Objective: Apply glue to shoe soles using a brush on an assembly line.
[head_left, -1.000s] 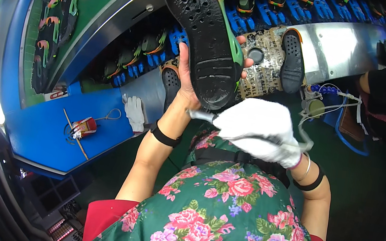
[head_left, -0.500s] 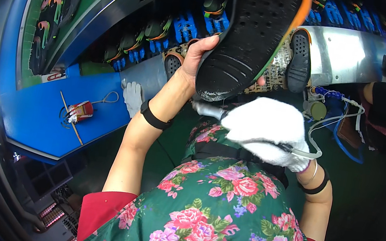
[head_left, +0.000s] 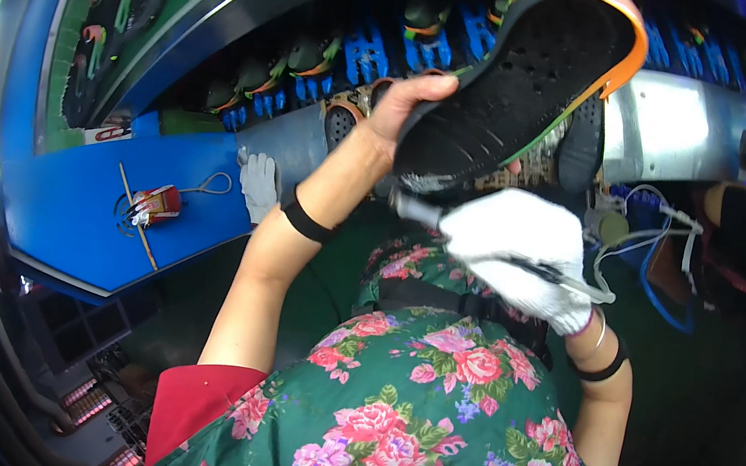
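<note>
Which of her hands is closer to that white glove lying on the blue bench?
The left hand. It holds the black sole up, right of the glove and above it in the picture. The gloved right hand, gripping a tool, is farther right.

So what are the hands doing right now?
Left hand: closed on the black shoe sole.
Right hand, in a white glove: closed on a thin tool.

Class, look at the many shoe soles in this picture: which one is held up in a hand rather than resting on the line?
The large black sole with the orange rim, gripped by the bare left hand; the others sit on the line behind.
</note>
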Available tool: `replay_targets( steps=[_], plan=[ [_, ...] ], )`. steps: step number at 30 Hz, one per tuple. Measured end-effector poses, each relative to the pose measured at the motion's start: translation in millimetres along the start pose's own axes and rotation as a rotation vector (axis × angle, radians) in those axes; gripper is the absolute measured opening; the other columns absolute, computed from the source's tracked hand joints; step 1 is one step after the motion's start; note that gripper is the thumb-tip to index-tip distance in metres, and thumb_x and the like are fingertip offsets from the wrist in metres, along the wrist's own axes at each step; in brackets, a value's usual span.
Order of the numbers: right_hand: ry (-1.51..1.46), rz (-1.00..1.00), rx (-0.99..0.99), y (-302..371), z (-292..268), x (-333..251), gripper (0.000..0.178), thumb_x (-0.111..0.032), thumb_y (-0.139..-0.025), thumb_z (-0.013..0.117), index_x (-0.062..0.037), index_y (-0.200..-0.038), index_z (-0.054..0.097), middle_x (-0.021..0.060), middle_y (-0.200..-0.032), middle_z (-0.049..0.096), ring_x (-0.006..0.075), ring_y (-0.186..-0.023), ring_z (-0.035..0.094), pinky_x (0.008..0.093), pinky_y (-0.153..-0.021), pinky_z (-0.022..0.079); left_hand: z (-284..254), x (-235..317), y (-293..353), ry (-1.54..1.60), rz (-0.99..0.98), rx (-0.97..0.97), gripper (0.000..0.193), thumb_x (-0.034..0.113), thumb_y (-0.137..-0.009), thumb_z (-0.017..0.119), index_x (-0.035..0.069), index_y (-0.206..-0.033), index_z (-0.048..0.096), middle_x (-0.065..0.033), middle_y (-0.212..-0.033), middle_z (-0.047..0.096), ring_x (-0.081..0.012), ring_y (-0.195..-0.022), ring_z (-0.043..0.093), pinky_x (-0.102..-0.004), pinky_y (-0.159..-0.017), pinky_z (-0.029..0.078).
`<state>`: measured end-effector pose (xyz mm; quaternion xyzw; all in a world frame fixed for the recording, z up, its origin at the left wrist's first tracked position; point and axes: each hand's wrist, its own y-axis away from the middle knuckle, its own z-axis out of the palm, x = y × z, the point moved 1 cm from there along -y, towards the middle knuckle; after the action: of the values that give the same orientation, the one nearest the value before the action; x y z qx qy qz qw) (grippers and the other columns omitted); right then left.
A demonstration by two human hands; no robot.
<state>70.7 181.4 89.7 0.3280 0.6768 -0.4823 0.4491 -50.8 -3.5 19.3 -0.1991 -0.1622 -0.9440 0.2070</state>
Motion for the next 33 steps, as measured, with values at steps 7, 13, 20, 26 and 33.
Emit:
replay_targets(
  steps=[7,13,20,26,33],
  plan=[
    [0.345,0.017,0.185,-24.1,-29.2,3.8,0.013,0.005,-0.075,0.078,-0.0031,-0.085,0.076,0.0119,-0.092,0.077,0.0236,-0.087,0.074,0.0338,-0.082,0.057,-11.8,-44.7,10.5,0.530,0.090,0.075,0.065,0.051,-0.103,0.045,0.002,-0.146,0.046,-0.0235,-0.140,0.057,-0.0346,-0.119,0.065,-0.0545,-0.099,0.054],
    [0.703,-0.240,0.106,-54.6,-40.1,-7.2,0.030,0.005,-0.073,0.078,-0.0075,-0.100,0.077,0.0101,-0.102,0.076,0.0246,-0.094,0.073,0.0342,-0.084,0.057,20.6,-46.6,23.2,0.520,0.184,-0.008,0.065,0.050,-0.106,0.039,-0.002,-0.144,0.047,-0.0268,-0.130,0.062,-0.0467,-0.114,0.064,-0.0579,-0.096,0.055],
    [-0.449,0.205,0.454,-20.8,-46.7,21.9,0.016,0.012,-0.074,0.072,0.0037,-0.087,0.073,0.0220,-0.101,0.073,0.0252,-0.082,0.072,0.0338,-0.075,0.060,33.6,30.2,89.0,-0.038,0.500,0.037,0.119,0.071,-0.075,0.074,0.000,-0.157,0.025,-0.0324,-0.151,0.035,-0.0534,-0.127,0.051,-0.0634,-0.106,0.046],
    [-0.598,0.406,0.549,-10.1,-26.2,53.0,0.022,0.010,-0.077,0.071,0.0074,-0.099,0.073,0.0220,-0.104,0.073,0.0242,-0.081,0.072,0.0318,-0.073,0.061,17.5,166.5,114.7,0.072,0.792,-0.297,0.102,0.076,-0.092,0.046,-0.001,-0.156,0.025,-0.0352,-0.153,0.027,-0.0496,-0.124,0.052,-0.0527,-0.095,0.057],
    [-0.626,0.517,0.566,10.6,0.1,89.4,0.021,0.011,-0.075,0.071,0.0055,-0.095,0.073,0.0180,-0.099,0.074,0.0230,-0.079,0.072,0.0319,-0.072,0.059,-43.6,242.9,127.4,0.793,1.035,-0.051,0.096,0.064,-0.102,0.036,-0.007,-0.157,0.002,-0.0313,-0.162,0.012,-0.0457,-0.151,0.015,-0.0548,-0.123,0.028]
  ],
)
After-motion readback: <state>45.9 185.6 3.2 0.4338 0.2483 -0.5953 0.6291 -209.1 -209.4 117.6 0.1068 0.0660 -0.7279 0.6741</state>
